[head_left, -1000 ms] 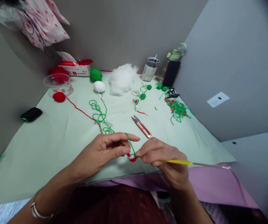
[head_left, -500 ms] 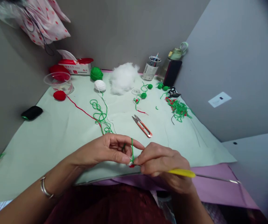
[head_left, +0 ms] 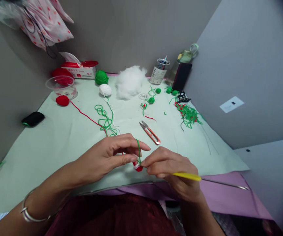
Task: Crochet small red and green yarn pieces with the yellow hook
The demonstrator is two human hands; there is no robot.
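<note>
Between thumb and fingers, my left hand point(head_left: 107, 157) pinches a small red and white crocheted piece point(head_left: 138, 166). A green yarn strand point(head_left: 139, 149) loops over its index finger and runs down to the piece. My right hand point(head_left: 174, 168) is closed around a crochet hook with a yellow handle point(head_left: 187, 176); the hook's tip meets the piece, and its other metal end points right. Orange-handled snips point(head_left: 150, 132) lie just beyond both hands. Loose green yarn point(head_left: 104, 121) and a red strand point(head_left: 87, 115) lie beyond my left hand.
At the back stand a clear tub point(head_left: 62, 88), a tissue box point(head_left: 79, 69), white stuffing point(head_left: 130, 82), a pen holder point(head_left: 159, 72), a bottle point(head_left: 185, 56) and a phone point(head_left: 182, 77). Green scraps point(head_left: 189, 114) lie right, a black object point(head_left: 33, 119) left. Grey walls enclose the table.
Both hands have risen slightly with the crocheted piece, which now shows more red. The hook has shifted left, and the bracelet has slid down my left forearm.
</note>
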